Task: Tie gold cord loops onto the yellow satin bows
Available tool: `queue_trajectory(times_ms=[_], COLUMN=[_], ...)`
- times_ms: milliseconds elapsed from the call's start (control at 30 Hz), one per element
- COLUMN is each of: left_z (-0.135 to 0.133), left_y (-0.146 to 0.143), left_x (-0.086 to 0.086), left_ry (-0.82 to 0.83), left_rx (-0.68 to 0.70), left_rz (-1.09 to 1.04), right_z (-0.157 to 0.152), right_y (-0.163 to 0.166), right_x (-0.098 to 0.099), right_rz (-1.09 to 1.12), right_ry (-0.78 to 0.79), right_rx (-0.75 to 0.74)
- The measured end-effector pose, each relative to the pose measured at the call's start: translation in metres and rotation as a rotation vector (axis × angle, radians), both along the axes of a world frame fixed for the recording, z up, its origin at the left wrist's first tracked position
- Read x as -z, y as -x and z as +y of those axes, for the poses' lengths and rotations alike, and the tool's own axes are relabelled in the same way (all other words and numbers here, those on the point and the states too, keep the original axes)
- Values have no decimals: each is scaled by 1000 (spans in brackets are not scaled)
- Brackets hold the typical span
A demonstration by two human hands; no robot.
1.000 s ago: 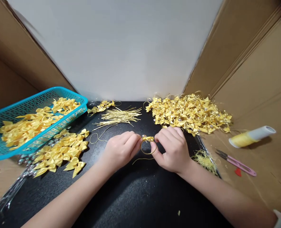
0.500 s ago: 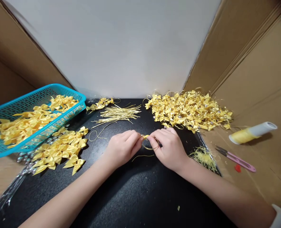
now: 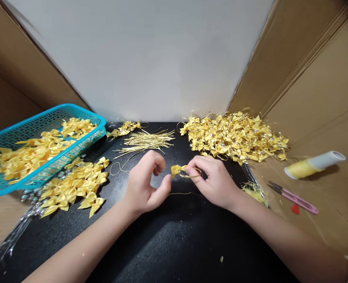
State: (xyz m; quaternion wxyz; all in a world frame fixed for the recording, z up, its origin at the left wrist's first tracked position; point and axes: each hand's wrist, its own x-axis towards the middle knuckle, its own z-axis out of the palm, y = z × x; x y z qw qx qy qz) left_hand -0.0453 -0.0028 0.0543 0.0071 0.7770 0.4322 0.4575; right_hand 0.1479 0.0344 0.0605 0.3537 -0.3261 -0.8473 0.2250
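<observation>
Between thumb and fingers, my right hand (image 3: 212,179) pinches a yellow ribbon bow (image 3: 176,170) that has a loop of gold cord on it. My left hand (image 3: 147,181) is just left of the bow, apart from it, thumb and curled fingers spread with nothing between them. Behind my hands lies a bundle of cut gold cords (image 3: 149,140). A single loose cord (image 3: 180,193) rests on the black tabletop (image 3: 162,243) below the bow.
Left stands a blue basket (image 3: 44,118) of yellow bows, with more loose bows (image 3: 76,182) and silver bells before it. A heap of corded bows (image 3: 235,135) lies back right. Pink snips (image 3: 297,199), a ribbon-wrapped tube (image 3: 315,164) and cord trimmings (image 3: 255,192) lie at right.
My left hand has let go of the bow and drawn back left, its fingers opening. The right hand keeps hold of it, shifted slightly right, and more of the bow shows.
</observation>
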Motion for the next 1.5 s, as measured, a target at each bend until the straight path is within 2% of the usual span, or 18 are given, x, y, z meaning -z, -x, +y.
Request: queue_trajectory(times_ms=[100, 167, 300, 467, 667, 967, 1067, 1167, 1300, 1500], left_z=[-5, -7, -5, -4, -4, -6, -7, -5, -3, -5], left_y=[-2, -5, -7, -8, -9, -6, -6, -4, -1, -2], left_x=[-3, -5, -7, -7, -5, -10, -13, -18, -22, -17], left_ry=[-157, -151, -84, -4, -94, 63, 53, 158, 321, 216], left_rx=[-42, -93, -145, -96, -153, -48, -92, -96, 48, 16], left_rz=[175, 264, 314, 225, 191, 133, 74, 24, 77, 104], right_z=[-6, -8, -10, -10, -8, -9, -9, -9, -8, -10], right_y=[1, 2, 4, 5, 5, 5, 5, 4, 2, 2], right_x=[0, -1, 0, 4, 5, 5, 3, 2, 0, -1], right_rz=[-24, -40, -80, -95, -49, -19, -36, -60, -98, 30], right_ry=[-101, -128, -151, -146, -110, -69, -77, -107, -173, -231], right_rx=[23, 14, 14, 4, -5, -13, -1, -1, 5, 90])
